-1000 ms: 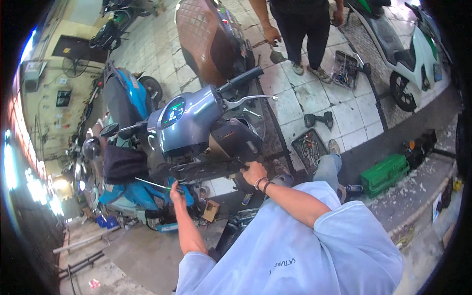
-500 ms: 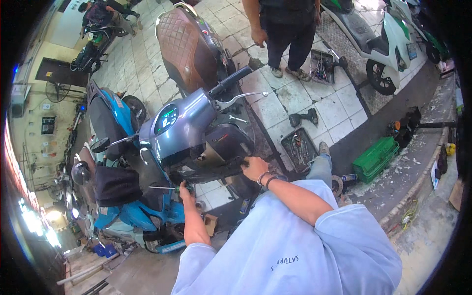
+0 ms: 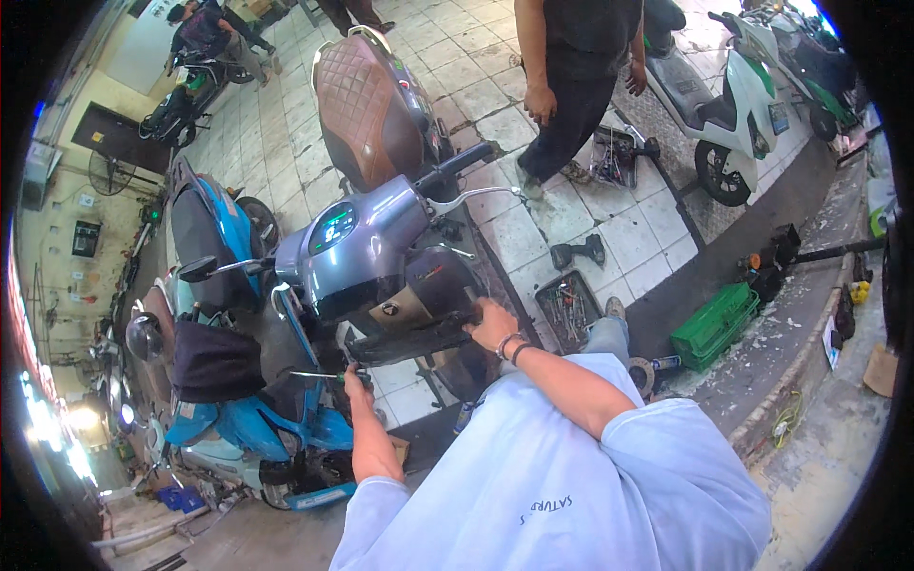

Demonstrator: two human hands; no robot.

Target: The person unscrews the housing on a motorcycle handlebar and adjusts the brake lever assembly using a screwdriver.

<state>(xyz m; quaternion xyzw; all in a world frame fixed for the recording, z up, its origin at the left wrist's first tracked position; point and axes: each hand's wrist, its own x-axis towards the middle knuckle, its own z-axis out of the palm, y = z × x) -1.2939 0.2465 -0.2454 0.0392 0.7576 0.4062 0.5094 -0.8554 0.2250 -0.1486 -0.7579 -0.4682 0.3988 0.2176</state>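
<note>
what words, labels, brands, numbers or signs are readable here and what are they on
Pale blue shirt: dark printed lettering, partly legible, not copied out here.
Lit display on the grey scooter: green marks, too small to read.
Dark panel below it: small orange marking, too small.
Blue strip at lower left: pale lettering, blurred.
Wall papers: too small.
</note>
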